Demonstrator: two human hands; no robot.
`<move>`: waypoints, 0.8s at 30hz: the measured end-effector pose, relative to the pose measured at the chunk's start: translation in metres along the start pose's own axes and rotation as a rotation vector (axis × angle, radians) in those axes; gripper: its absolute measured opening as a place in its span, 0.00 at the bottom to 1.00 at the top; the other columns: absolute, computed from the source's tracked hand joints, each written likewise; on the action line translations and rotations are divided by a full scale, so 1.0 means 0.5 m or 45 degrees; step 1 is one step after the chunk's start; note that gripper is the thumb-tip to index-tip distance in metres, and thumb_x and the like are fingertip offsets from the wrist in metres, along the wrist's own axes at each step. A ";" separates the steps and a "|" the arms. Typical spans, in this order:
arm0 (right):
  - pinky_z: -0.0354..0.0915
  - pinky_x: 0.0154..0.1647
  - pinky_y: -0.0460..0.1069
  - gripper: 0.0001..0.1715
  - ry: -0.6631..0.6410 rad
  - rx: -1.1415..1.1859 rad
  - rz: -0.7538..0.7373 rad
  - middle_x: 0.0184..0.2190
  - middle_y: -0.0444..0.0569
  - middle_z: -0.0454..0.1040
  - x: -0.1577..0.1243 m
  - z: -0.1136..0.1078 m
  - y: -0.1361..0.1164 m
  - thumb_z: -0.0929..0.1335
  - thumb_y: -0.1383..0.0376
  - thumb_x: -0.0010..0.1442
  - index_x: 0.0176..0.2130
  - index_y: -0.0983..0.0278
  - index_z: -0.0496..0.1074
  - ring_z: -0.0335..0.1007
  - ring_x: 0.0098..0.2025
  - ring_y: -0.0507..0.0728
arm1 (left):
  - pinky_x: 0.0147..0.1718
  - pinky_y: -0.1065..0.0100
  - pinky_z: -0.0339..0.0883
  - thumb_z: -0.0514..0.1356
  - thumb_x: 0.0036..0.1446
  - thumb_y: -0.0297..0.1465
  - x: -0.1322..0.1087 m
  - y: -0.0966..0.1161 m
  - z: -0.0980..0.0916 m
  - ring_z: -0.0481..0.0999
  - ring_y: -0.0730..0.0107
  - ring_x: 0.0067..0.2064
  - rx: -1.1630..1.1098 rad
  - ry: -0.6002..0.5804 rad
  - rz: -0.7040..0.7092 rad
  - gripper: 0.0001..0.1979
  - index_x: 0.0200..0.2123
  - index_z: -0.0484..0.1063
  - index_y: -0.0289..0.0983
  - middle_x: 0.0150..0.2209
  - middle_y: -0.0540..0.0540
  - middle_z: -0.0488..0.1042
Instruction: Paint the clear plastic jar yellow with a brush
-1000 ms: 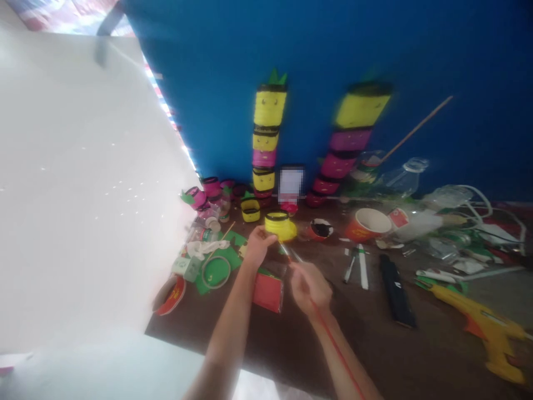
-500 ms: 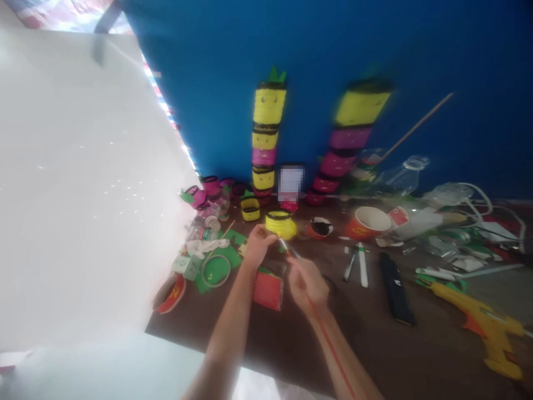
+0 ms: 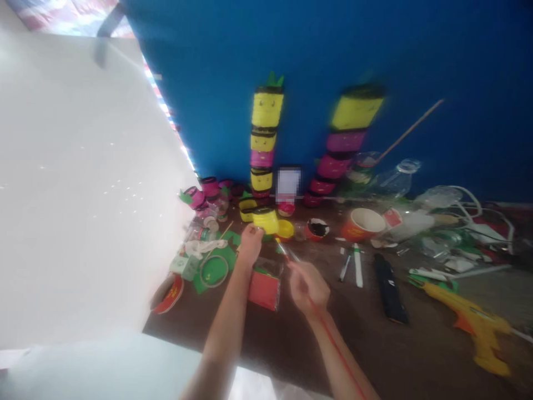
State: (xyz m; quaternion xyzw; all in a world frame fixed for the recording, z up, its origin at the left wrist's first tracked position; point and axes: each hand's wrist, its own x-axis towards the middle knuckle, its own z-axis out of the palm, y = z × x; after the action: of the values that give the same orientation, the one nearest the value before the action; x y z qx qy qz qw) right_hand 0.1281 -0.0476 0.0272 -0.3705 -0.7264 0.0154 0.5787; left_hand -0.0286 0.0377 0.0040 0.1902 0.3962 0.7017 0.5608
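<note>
My left hand (image 3: 250,244) is closed on a small yellow cup (image 3: 265,221) with a black rim, tilted above the table. Just right of that cup sits a small pot of yellow paint (image 3: 285,229). In my right hand (image 3: 308,286) is a paintbrush (image 3: 284,249), its long red handle running back along the forearm. The yellow bristles point up toward the paint pot; whether they touch it I cannot tell. A second yellow cup (image 3: 246,210) with black edging stands behind the held one. Red paper in a clear sleeve (image 3: 265,290) lies between my forearms.
Two stacks of yellow and pink cups, a left stack (image 3: 266,111) and a right stack (image 3: 356,114), rise against the blue wall. A red paper cup (image 3: 363,223), a black case (image 3: 390,288) and a yellow glue gun (image 3: 468,316) lie rightward. Tape (image 3: 214,271) is at left.
The yellow cup has tipped and moved left in my left hand, uncovering the paint pot. The brush tip has come away from the cup and now shows yellow near the pot.
</note>
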 end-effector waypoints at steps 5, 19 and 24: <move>0.70 0.38 0.52 0.14 0.121 -0.001 0.208 0.34 0.53 0.76 0.004 -0.010 0.008 0.62 0.73 0.59 0.44 0.64 0.69 0.73 0.37 0.55 | 0.26 0.78 0.55 0.60 0.53 0.29 0.004 0.036 0.006 0.61 0.83 0.23 -0.211 0.105 -0.062 0.08 0.26 0.63 0.35 0.24 0.54 0.64; 0.68 0.41 0.55 0.15 0.032 -0.122 0.041 0.37 0.52 0.75 -0.003 -0.061 0.126 0.57 0.64 0.64 0.42 0.63 0.70 0.71 0.40 0.57 | 0.27 0.71 0.60 0.57 0.53 0.47 -0.084 0.041 0.043 0.64 0.72 0.29 -0.576 -0.268 -0.585 0.22 0.36 0.69 0.32 0.29 0.45 0.66; 0.68 0.38 0.54 0.11 0.001 -0.151 -0.139 0.36 0.52 0.73 -0.018 -0.039 0.135 0.62 0.70 0.59 0.41 0.62 0.70 0.71 0.39 0.57 | 0.27 0.70 0.61 0.60 0.49 0.47 -0.071 0.017 0.005 0.68 0.68 0.32 -0.519 -0.299 -0.598 0.26 0.42 0.68 0.30 0.33 0.40 0.70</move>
State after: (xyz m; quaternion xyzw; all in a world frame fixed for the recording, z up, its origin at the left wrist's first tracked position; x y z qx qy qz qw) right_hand 0.1803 -0.0118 -0.0041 -0.3640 -0.7450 -0.0593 0.5558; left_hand -0.0217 0.0046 0.0186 0.0572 0.2134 0.5913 0.7756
